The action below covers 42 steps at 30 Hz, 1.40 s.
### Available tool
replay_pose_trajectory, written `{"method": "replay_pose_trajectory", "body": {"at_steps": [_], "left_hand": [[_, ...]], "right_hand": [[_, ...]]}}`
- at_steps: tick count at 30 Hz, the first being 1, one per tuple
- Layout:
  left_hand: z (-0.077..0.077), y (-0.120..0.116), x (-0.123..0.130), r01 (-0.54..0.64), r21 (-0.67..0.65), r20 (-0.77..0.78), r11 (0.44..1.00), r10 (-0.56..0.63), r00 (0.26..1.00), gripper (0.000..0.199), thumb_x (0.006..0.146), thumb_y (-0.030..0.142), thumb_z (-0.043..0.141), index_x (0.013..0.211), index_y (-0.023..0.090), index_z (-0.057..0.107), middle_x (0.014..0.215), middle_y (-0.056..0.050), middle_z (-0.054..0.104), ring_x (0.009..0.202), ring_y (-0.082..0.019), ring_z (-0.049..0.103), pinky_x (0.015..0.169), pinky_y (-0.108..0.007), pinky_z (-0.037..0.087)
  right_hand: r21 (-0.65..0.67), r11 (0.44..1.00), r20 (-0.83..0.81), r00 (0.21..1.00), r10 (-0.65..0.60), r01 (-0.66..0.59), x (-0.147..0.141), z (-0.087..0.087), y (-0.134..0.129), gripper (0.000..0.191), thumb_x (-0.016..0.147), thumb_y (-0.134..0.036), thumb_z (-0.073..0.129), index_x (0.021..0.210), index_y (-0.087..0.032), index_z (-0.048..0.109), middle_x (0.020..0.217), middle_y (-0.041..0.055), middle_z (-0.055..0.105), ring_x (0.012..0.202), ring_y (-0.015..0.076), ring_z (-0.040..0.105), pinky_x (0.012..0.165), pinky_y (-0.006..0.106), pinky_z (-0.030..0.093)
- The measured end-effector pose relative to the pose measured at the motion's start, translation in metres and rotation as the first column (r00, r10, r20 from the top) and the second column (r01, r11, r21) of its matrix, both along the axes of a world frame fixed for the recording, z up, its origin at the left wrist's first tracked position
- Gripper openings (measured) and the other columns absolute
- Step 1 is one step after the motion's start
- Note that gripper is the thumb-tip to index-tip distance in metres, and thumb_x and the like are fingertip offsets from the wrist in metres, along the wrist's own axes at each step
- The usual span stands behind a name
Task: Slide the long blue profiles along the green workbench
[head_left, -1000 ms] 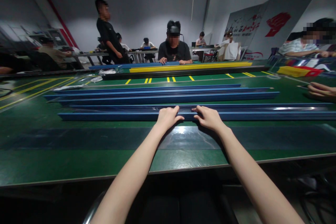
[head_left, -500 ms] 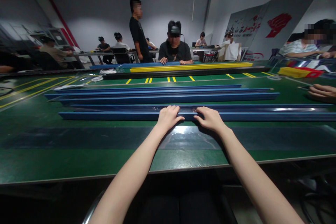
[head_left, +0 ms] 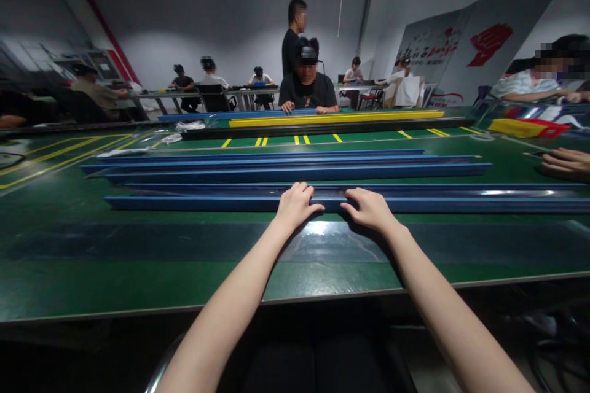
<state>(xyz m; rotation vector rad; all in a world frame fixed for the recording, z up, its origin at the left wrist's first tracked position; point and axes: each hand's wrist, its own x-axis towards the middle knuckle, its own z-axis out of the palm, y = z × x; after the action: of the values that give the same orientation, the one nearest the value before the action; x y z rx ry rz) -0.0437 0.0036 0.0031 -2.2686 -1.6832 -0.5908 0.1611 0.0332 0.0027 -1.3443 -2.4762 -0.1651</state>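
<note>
Both my hands grip the near wall of a long blue channel strip point(head_left: 198, 203), which lies crosswise on the green table point(head_left: 230, 282). My left hand point(head_left: 297, 204) has its thumb against the front face and its fingers bent over the top edge. A short gap to the right, my right hand point(head_left: 366, 207) holds the same wall in the same way. My fingertips are partly hidden inside the channel, where some clear film shows. Between the channel and the table edge a flat clear plastic strip point(head_left: 152, 242) lies under my forearms.
Several more blue channel strips point(head_left: 299, 171) lie just beyond. Farther off are a yellow strip point(head_left: 336, 118) and a black strip point(head_left: 322, 129). A co-worker point(head_left: 308, 83) sits opposite; another person's hand point(head_left: 566, 163) rests at right, near a yellow and red tray point(head_left: 525, 128).
My left fingers have shifted slightly along the channel's top edge; the right hand stays nearly in place. In the background, a standing person has walked to the right, behind the seated co-worker.
</note>
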Motion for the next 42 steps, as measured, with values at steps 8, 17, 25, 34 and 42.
{"method": "replay_pose_trajectory", "body": {"at_steps": [8, 17, 25, 34, 42], "left_hand": [[0.0022, -0.0005, 0.0010, -0.027, -0.038, 0.022, 0.999, 0.027, 0.999, 0.035, 0.069, 0.052, 0.064, 0.076, 0.019, 0.055, 0.086, -0.003, 0.056, 0.085, -0.017, 0.051, 0.067, -0.026, 0.041], [0.0045, -0.0014, 0.0007, -0.055, -0.088, 0.023, 0.995, 0.057, 0.998, 0.037, 0.069, 0.054, 0.062, 0.078, 0.019, 0.056, 0.088, -0.004, 0.055, 0.088, -0.018, 0.050, 0.067, -0.026, 0.041], [0.0034, -0.0006, 0.0000, -0.080, -0.076, -0.007, 0.994, 0.079, 0.997, 0.040, 0.069, 0.058, 0.060, 0.079, 0.020, 0.057, 0.088, -0.004, 0.056, 0.087, -0.019, 0.051, 0.063, -0.025, 0.040], [0.0032, -0.0014, -0.0003, -0.071, -0.079, -0.002, 0.994, 0.071, 0.997, 0.039, 0.070, 0.058, 0.060, 0.081, 0.020, 0.058, 0.089, -0.004, 0.057, 0.088, -0.019, 0.051, 0.065, -0.026, 0.040], [0.0043, -0.0006, -0.0009, -0.072, -0.113, 0.013, 0.991, 0.073, 0.997, 0.039, 0.070, 0.058, 0.060, 0.082, 0.021, 0.059, 0.088, -0.004, 0.057, 0.089, -0.020, 0.051, 0.066, -0.026, 0.040]], "right_hand": [[0.000, 1.000, 0.011, 1.000, -0.011, 0.011, 0.0001, -0.0004, 0.0005, 0.026, 0.082, -0.037, 0.044, 0.092, -0.019, 0.059, 0.092, 0.0073, 0.064, 0.084, 0.0189, 0.057, 0.067, 0.025, 0.035], [-0.006, 1.000, 0.019, 1.000, -0.018, 0.018, -0.0005, 0.0010, -0.0008, 0.027, 0.082, -0.037, 0.043, 0.094, -0.020, 0.059, 0.092, 0.0076, 0.064, 0.084, 0.0192, 0.057, 0.068, 0.025, 0.035], [-0.006, 1.000, 0.018, 1.000, -0.013, 0.014, -0.0006, 0.0004, -0.0002, 0.027, 0.082, -0.037, 0.044, 0.094, -0.019, 0.059, 0.092, 0.0078, 0.064, 0.085, 0.0192, 0.057, 0.067, 0.025, 0.035], [-0.010, 1.000, 0.026, 0.999, -0.024, 0.024, -0.0006, 0.0003, 0.0002, 0.027, 0.082, -0.037, 0.044, 0.095, -0.020, 0.059, 0.095, 0.0077, 0.064, 0.086, 0.0193, 0.057, 0.069, 0.025, 0.036], [-0.011, 1.000, 0.019, 1.000, -0.021, 0.021, -0.0005, 0.0008, -0.0003, 0.027, 0.082, -0.037, 0.044, 0.096, -0.020, 0.060, 0.095, 0.0076, 0.064, 0.086, 0.0193, 0.057, 0.068, 0.025, 0.036]]}}
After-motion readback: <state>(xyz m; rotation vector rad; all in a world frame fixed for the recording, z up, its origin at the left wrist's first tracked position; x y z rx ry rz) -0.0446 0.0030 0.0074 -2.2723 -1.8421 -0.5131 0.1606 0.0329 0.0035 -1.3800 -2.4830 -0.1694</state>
